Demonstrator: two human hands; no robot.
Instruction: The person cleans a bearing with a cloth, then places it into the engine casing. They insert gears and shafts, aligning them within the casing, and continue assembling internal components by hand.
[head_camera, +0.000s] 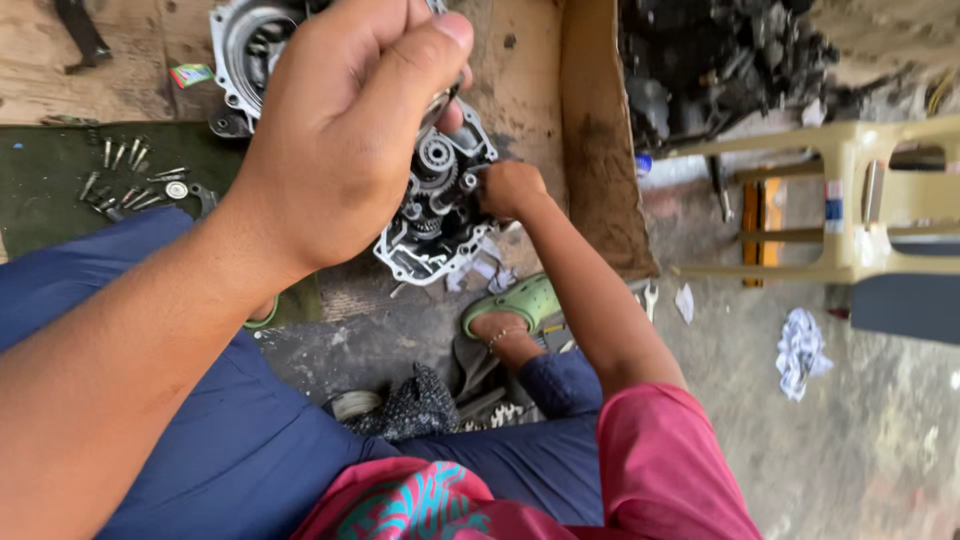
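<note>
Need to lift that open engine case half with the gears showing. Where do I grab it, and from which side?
Probably grip the engine case half by its bare outer rim at the lower edge, coming from the near side. The gears fill the middle, the right hand sits on its right edge, and the left hand covers the top.

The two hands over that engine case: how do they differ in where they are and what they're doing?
The left hand is raised close to the camera, looks large, and pinches a small metal part between thumb and fingers; the right hand is lower, looks small, and rests closed against the open engine case beside its gears. The left hand hides much of the case; the right hand covers only its edge. Both are bare and work over the same case.
</note>
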